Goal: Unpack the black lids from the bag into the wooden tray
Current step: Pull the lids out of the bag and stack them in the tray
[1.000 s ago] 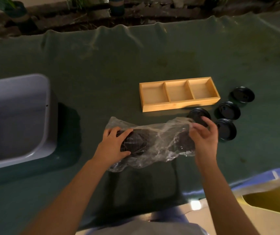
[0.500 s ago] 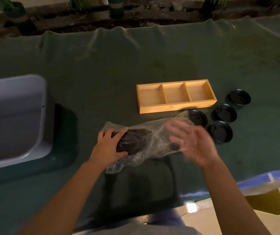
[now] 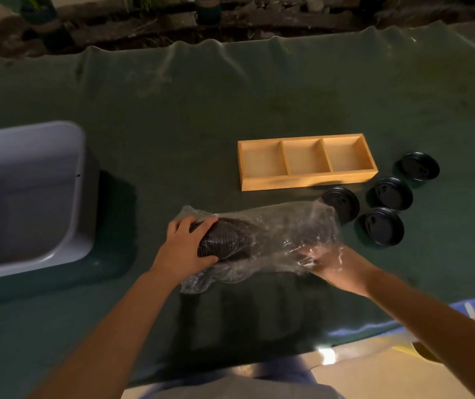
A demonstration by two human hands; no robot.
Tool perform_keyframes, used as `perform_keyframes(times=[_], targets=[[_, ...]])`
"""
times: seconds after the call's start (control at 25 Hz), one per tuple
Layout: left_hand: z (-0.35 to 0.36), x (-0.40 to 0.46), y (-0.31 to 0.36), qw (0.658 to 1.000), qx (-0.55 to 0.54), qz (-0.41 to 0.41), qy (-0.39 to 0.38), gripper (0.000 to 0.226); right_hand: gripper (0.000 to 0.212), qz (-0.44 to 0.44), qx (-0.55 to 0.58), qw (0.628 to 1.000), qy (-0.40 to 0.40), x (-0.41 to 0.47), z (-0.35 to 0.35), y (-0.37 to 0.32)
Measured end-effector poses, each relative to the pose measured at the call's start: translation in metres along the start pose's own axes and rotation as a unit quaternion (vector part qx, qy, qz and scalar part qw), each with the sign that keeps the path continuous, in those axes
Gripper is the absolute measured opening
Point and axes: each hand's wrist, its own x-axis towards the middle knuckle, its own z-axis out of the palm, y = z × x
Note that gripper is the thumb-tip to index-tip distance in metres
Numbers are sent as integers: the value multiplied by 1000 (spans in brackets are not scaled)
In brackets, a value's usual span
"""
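Far left: grey plastic tub [image 3: 29,197] on the green table cover [image 3: 173,125], cut off by the left frame edge; its inside is dim and I cannot make out any contents. Left hand [image 3: 185,246] clamped over the closed end of the clear plastic bag [image 3: 259,243], thumb and fingers wrapped around the stack of black lids [image 3: 224,240] through the film. The stack lies on its side; only its ribbed left part reads clearly, the rest blurred by wrinkles and glare, so no count is possible. Bag rests on the cover, near the table's front edge, in front of the wooden tray [image 3: 306,180] and apart from it. Tray has three compartments, all showing bare wood. Right hand [image 3: 334,266] is at the bag's open right end, fingers pushed inside the film and largely hidden by it; cannot tell whether they are closed on a lid or spread. Right of the bag mouth, four loose black lids lie flat on the cover outside the tray: one [image 3: 342,203] partly covered by the bag's edge, one [image 3: 383,226] nearest, one [image 3: 391,192] behind it, one [image 3: 419,169] farthest, beside the tray's right end. Background beyond the table is dark and indistinct.
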Motion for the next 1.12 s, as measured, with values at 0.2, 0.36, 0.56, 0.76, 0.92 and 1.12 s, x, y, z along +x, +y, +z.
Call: perform_keyframes(times=[0.2, 0.36, 0.56, 0.76, 0.92, 1.12], targets=[[2, 1, 1, 1000, -4, -4, 4, 87, 9, 7, 3, 977, 213, -18, -3, 11], [2, -2, 1, 1000, -1, -2, 4, 86, 43, -52, 475, 872, 103, 37, 1, -35], [3, -4, 3, 1000, 7, 5, 13, 86, 105, 140, -5, 988, 59, 52, 20, -13], [2, -6, 4, 1000, 12, 5, 3, 88, 108, 68, -236, 969, 23, 43, 2, 8], [0, -10, 3, 1000, -14, 7, -15, 89, 32, -33, 181, 959, 217, 52, 11, -12], [-2, -12, -2, 998, -56, 12, -1, 92, 40, 82, 539, 837, -38, 84, 12, -34]])
